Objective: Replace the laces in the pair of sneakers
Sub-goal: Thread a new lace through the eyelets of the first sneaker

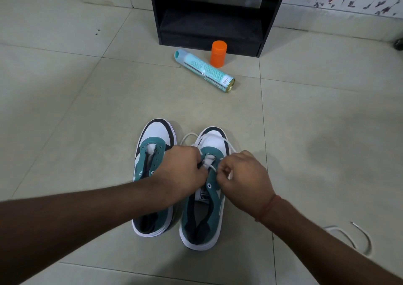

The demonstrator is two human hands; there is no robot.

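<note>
Two teal, white and black sneakers stand side by side on the tiled floor, toes pointing away from me. The left sneaker (152, 154) has bare eyelets and no lace. Over the right sneaker (209, 210) both hands work at the lower eyelets. My left hand (181, 173) is curled at the shoe's left eyelet row and seems to hold the white lace (212, 168). My right hand (246, 180) pinches the same lace at the right eyelet row. Loose loops of this lace lie over the toe. A second white lace (357, 236) lies on the floor at the right.
A teal spray can (205, 71) lies on its side further ahead, with an orange cap (218, 53) standing beside it. Behind them is a black open cabinet (216, 12). A floral-patterned wall runs along the back right.
</note>
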